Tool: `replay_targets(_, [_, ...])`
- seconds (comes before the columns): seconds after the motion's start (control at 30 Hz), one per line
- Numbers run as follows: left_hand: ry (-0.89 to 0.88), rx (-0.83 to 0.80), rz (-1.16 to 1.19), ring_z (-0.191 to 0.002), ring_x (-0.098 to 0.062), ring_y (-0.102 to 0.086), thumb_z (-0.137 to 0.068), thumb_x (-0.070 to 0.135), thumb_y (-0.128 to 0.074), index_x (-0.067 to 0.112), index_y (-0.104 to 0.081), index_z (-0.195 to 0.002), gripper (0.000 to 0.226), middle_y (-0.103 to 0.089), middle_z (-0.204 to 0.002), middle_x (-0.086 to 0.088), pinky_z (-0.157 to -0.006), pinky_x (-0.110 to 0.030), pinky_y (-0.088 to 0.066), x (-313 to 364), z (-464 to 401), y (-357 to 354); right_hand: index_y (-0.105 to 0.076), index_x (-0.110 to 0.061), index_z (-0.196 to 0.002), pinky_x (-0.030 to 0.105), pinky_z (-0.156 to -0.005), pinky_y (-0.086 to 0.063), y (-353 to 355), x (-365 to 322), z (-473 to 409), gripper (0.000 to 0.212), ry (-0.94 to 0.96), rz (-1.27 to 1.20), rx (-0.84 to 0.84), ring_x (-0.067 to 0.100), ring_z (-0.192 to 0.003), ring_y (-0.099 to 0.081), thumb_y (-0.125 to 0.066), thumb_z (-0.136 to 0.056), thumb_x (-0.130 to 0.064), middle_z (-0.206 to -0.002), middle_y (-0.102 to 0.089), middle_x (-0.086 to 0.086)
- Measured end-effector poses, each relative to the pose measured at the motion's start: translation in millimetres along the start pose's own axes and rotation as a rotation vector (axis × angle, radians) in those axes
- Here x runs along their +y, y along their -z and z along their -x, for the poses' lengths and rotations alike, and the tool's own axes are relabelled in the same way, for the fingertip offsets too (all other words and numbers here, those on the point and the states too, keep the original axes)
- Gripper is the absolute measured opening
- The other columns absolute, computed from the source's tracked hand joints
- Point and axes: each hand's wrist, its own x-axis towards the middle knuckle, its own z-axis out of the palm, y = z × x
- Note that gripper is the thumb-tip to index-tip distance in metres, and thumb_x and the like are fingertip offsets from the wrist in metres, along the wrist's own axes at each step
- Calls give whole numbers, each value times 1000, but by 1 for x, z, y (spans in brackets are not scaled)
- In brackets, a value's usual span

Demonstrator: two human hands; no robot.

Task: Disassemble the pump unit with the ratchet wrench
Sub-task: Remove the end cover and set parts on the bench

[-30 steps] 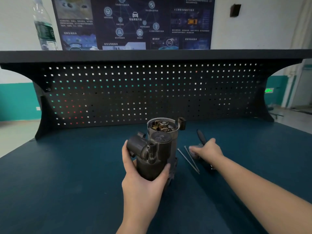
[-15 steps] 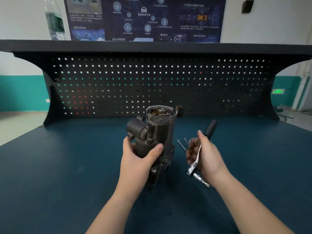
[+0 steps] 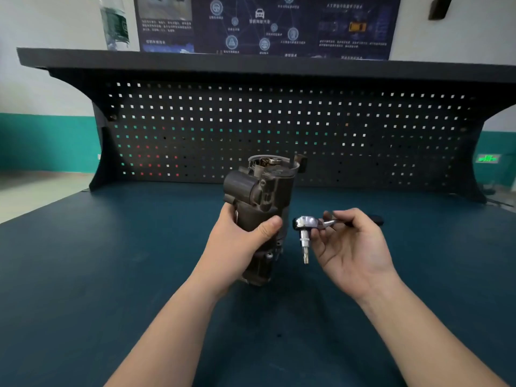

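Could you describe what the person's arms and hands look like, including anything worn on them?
Both forearms are bare as far as the frame shows: no sleeves, gloves, watch or bracelets are visible. The left hand and the right hand show no rings or markings. Fingernails look short and unpainted where they can be seen. No straps, cables or sensors are visible on either arm.
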Motion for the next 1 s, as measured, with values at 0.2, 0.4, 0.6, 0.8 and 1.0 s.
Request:
replay_targets(0.2, [-43,-89,47,-102,-7,-67,-62,53,-75,27,-59,-112,58,-71,-107,11,-86,-28,-50,-1,2,8,-52,-6,-76,28,-61,-58,-2,12,3,9,21,-41,-89,18,-58,-65,-58,-70,-10,-69,-66,13])
replay_targets(0.4, [-57,-109,71,-107,-13,-65,-65,52,-76,30,-62,-111,53,-70,-113,7,-96,-41,-49,-8,-1,12,-54,-6,-79,28,-64,-58,-1,13,3,9,48,0,-106,18,-64,-66,-59,-73,-9,-73,-67,13])
replay_targets(0.6, [-133,-124,12,-110,-4,-60,-72,51,-68,32,-57,-116,50,-67,-115,14,-94,-27,-48,-8,4,14,-55,-10,-84,32,-66,-58,3,18,4,11,30,-11,-171,22,-73,-70,-58,-74,-5,-76,-66,9])
replay_targets(0.8, [-234,-3,-78,-96,10,-59,-87,34,-63,30,-50,-108,25,-64,-103,26,-75,-3,-42,-8,14,4,-56,-11,-84,35,-68,-59,5,20,2,11,22,8,-191,24,-75,-70,-55,-75,-5,-75,-66,8])
replay_targets(1.0, [-294,7,-229,-109,7,-50,-92,47,-48,46,-40,-113,23,-55,-115,20,-86,-5,-38,-12,15,-3,-53,-13,-71,23,-43,-41,12,6,-8,13,21,59,-15,14,-43,-44,-56,-75,-25,-47,-40,-1])
